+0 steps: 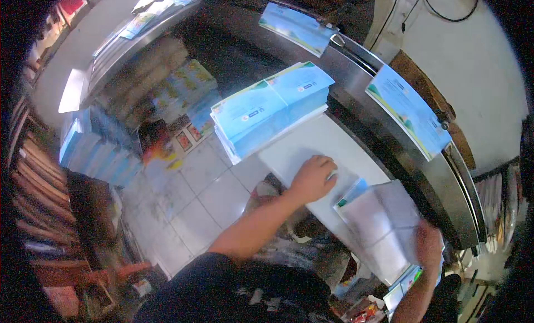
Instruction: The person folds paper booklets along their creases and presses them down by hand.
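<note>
My left hand (314,178) rests above the white board (289,148), its fingers curled together; a small pale bit shows at the fingertips, too small to name. My right hand (429,242) is blurred at the right edge of a pale sheet (384,228), with its fingers hard to make out. Under that sheet a blue printed corner (351,192) sticks out. Beyond my left hand stands a tall stack of blue printed sheets (272,106) at the board's far end. More printed sheets (403,287) lie below my right hand.
Two blue printed sheets hang on the curved metal rail (356,72) beyond the board. Bundled blue stacks (103,150) stand on the tiled floor (206,217) at the left, with yellow-green printed stacks (181,89) farther back. Piled material (44,195) lines the far left.
</note>
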A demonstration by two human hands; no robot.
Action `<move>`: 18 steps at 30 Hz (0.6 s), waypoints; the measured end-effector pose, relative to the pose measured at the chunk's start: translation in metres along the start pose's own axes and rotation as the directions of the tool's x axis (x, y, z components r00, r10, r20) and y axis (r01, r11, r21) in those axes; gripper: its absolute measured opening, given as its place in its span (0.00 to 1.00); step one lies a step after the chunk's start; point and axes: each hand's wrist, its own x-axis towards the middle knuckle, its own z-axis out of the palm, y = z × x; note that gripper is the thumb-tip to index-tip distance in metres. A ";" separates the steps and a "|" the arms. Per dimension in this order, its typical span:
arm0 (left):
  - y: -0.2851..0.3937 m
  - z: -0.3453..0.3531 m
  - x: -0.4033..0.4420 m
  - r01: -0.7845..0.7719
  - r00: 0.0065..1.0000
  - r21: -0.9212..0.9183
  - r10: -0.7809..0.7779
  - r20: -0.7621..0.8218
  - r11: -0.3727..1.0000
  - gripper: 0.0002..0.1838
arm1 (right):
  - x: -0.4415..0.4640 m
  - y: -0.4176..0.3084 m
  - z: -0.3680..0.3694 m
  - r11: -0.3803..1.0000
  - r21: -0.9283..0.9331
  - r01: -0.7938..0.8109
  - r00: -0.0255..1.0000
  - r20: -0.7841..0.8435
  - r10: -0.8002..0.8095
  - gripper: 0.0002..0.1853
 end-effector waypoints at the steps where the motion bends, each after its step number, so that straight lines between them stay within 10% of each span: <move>1: 0.000 0.000 0.000 0.004 1.000 0.007 -0.004 -0.003 1.000 0.14 | 0.010 0.037 0.000 0.987 0.147 -0.059 0.993 -0.093 0.073 0.13; 6: 0.002 0.000 0.003 0.004 1.000 0.026 -0.004 0.007 1.000 0.14 | 0.051 0.144 -0.065 0.964 0.041 -0.263 0.558 -0.808 0.187 0.19; 8: 0.005 0.000 0.003 -0.001 1.000 0.042 0.001 -0.007 0.999 0.14 | 0.079 0.182 -0.055 0.989 -0.007 -0.145 0.528 -0.846 0.071 0.19; 11: 0.006 -0.001 0.001 -0.001 1.000 0.046 0.002 -0.022 0.999 0.14 | 0.108 0.183 -0.003 0.862 0.499 0.091 0.674 -0.668 0.316 0.21; 13: 0.005 -0.001 0.002 -0.002 1.000 0.037 0.002 -0.016 0.999 0.14 | 0.107 0.199 0.054 0.986 0.153 -0.061 0.776 -0.615 0.143 0.21; 17: 0.006 -0.002 0.002 -0.020 0.999 0.044 0.021 -0.037 0.999 0.14 | 0.071 0.156 0.082 0.946 0.310 -0.091 0.858 -0.457 0.232 0.23; 18: 0.007 -0.002 0.000 -0.033 0.998 0.042 0.035 -0.054 0.999 0.14 | 0.052 0.135 0.091 0.996 0.027 -0.090 0.877 -0.472 0.092 0.24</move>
